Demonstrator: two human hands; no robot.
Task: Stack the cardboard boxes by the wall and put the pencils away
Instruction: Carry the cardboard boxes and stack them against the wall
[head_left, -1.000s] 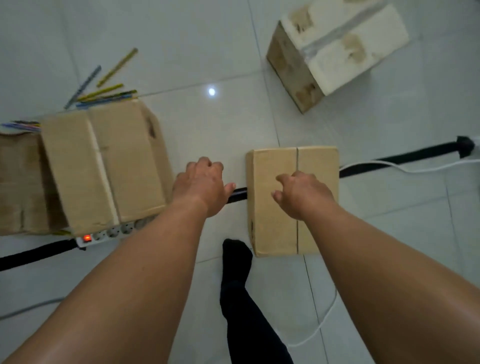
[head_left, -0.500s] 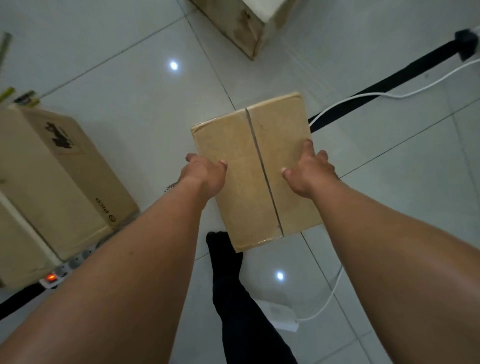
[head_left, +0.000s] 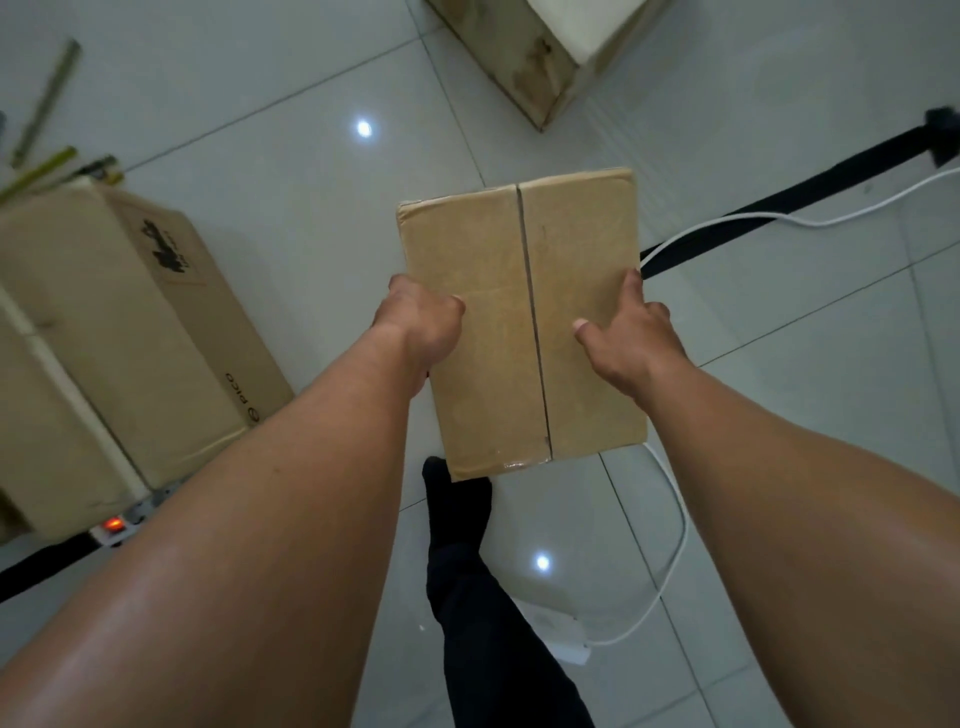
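A small brown cardboard box (head_left: 519, 312) with a centre seam is held up off the tiled floor between both hands. My left hand (head_left: 421, 322) grips its left edge, thumb on top. My right hand (head_left: 628, 338) grips its right edge, thumb on the top face. A large cardboard box (head_left: 135, 332) stands on the floor at the left. A third box with a white top (head_left: 540, 57) lies at the top edge. Several pencils (head_left: 47, 156) lie on the floor at the upper left, behind the large box.
A power strip with a lit red switch (head_left: 117, 525) lies by the large box's near corner. A black strap (head_left: 779, 202) and a white cable (head_left: 675, 545) run across the floor at the right. My dark-clothed leg (head_left: 467, 571) is below the held box.
My hands have gone from reaching over the small box on the floor to gripping its sides and lifting it. The view has shifted towards the box.
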